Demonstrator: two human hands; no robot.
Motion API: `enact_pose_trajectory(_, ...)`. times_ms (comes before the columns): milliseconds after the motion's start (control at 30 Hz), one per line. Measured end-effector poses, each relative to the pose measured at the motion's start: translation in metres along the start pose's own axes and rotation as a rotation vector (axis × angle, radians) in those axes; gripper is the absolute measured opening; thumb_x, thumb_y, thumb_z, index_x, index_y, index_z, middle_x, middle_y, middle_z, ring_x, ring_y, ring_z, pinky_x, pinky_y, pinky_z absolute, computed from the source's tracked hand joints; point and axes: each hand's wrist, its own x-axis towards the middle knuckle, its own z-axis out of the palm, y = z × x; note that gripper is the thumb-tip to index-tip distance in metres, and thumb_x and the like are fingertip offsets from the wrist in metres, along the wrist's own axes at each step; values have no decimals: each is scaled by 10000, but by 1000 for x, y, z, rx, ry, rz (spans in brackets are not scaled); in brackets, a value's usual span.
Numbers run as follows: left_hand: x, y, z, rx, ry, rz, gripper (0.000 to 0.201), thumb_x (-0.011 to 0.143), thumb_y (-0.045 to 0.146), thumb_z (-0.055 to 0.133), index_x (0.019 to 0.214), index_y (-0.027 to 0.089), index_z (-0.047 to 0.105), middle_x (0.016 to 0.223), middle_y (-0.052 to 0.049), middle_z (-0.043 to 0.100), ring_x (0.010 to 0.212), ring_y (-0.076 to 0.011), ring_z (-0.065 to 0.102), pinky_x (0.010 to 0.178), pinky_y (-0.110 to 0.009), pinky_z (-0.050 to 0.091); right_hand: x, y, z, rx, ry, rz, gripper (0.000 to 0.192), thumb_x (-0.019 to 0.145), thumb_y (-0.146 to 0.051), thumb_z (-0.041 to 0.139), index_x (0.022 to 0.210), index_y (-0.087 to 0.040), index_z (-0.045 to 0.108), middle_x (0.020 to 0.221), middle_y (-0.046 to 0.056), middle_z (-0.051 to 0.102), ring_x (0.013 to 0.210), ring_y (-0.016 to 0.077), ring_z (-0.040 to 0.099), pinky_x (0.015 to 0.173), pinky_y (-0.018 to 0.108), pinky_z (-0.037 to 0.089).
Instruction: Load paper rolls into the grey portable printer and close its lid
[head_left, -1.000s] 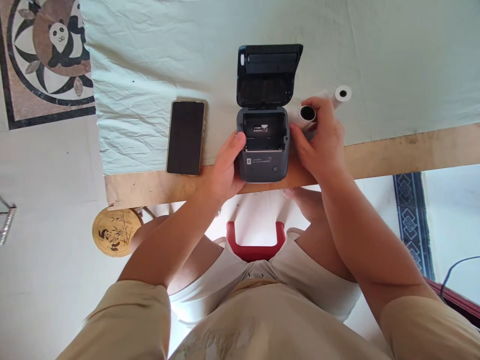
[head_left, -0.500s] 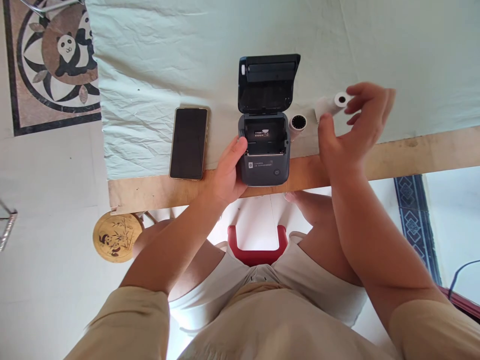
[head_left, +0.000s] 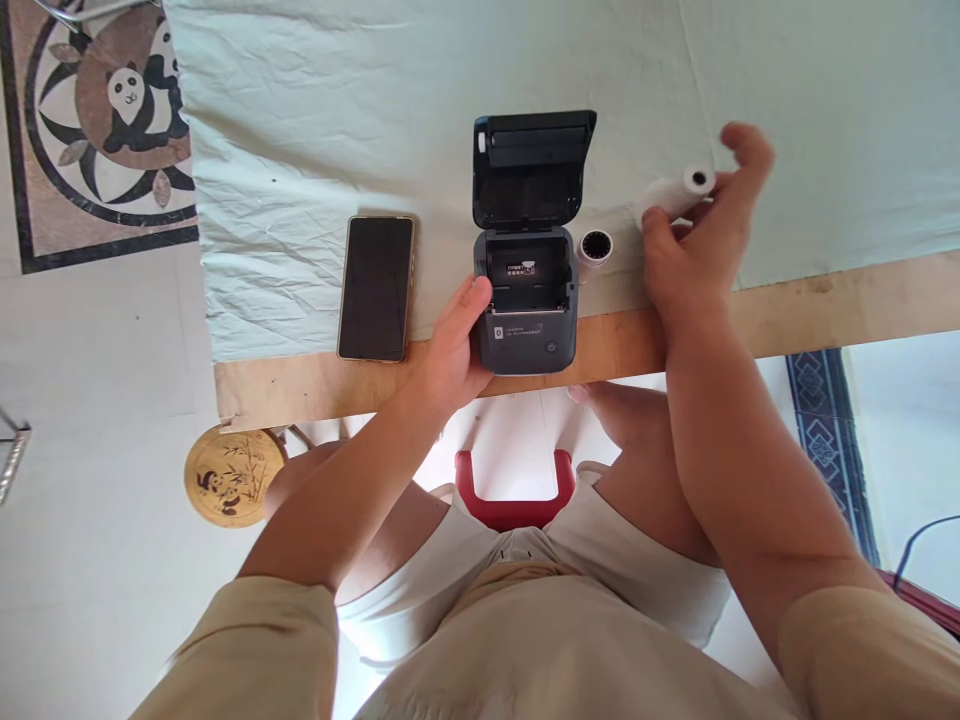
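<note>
My left hand (head_left: 457, 345) grips the left side of a dark label printer (head_left: 527, 345) at the table's front edge. The printer's lid (head_left: 531, 170) is tipped up, baring a hollow compartment with a small printed label inside. Out to the right, my right hand (head_left: 701, 240) has its thumb and some fingers around a white paper roll (head_left: 675, 196), with the index finger raised off it. The roll lies tilted, its dark core facing up and right. Just right of the printer stands another small white roll (head_left: 596, 250) with a wide dark core.
A smartphone (head_left: 376, 288) with a dark screen lies left of the printer. Pale green cloth (head_left: 322, 120) covers the table behind a bare wooden edge (head_left: 825, 290). Below are a round wooden stool (head_left: 234, 476) and a red U-shaped bar (head_left: 514, 515) between my legs.
My right hand has closed in on the paper roll, which has shifted slightly up and to the right. My left hand and the printer hold nearly the same place.
</note>
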Motion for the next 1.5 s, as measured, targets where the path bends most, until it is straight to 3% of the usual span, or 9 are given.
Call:
enact_pose_trajectory(133,-1,-1,-2,9,-7,21,287,823,407,439,947,188,578,964,-6,656,1056,-202,571,867,-314,482,12,5,-4,627,94,308,361,730,-198,404,1068,-302,331,1082,22,494,924,147,556,613,273,450)
enact_pose_trajectory(233,-1,-1,-2,9,-11,19,307,828,414,423,975,189,573,928,-14,660,1012,-198,587,854,-329,488,20,10,-5,767,32,431,234,740,-312,382,970,-268,392,1050,40,519,926,163,564,525,255,433)
enact_pose_trajectory(367,-2,0,0,3,-11,-13,345,822,428,428,1032,186,554,982,-34,647,956,-195,606,832,-354,499,14,-2,-5,646,102,275,327,704,-188,451,987,-350,429,953,-16,517,842,137,579,488,230,413)
enact_pose_trajectory(567,-1,1,3,-3,49,-18,343,797,447,468,998,191,576,931,-27,652,995,-199,599,861,-341,488,-8,-44,-8,412,120,-192,463,771,-145,453,1160,-395,437,1322,-77,339,935,128,560,658,266,506)
enact_pose_trajectory(667,-1,1,1,4,26,-11,326,814,427,450,987,183,581,871,-23,656,1011,-190,594,869,-333,488,-15,-61,-8,344,52,-352,503,704,-207,622,1155,-349,451,1258,-48,386,956,135,540,729,275,519)
enact_pose_trajectory(833,-2,2,-1,11,31,17,263,810,397,477,944,201,591,809,-2,648,1054,-184,577,874,-294,485,-26,-74,6,20,-190,-452,210,687,-158,631,826,-253,505,890,-38,616,789,131,586,662,287,482)
enact_pose_trajectory(1033,-6,4,-2,22,37,22,200,788,353,526,939,228,564,837,15,642,1054,-179,577,876,-283,488,-30,-66,20,-321,-269,-551,130,735,-129,549,809,-232,519,943,-43,663,764,128,615,742,317,431)
enact_pose_trajectory(1300,-3,3,-2,10,54,5,233,761,371,556,945,228,549,838,12,642,980,-167,601,835,-279,500,-35,-60,21,-207,-124,-643,93,719,-148,580,676,-227,607,747,6,614,722,157,529,646,318,431)
enact_pose_trajectory(1500,-2,3,-4,16,-6,23,291,710,304,612,981,243,527,801,41,606,697,-73,596,653,-191,500,-54,-60,24,-97,-190,-732,124,700,-115,604,725,-235,608,688,-5,578,625,112,453,561,261,415)
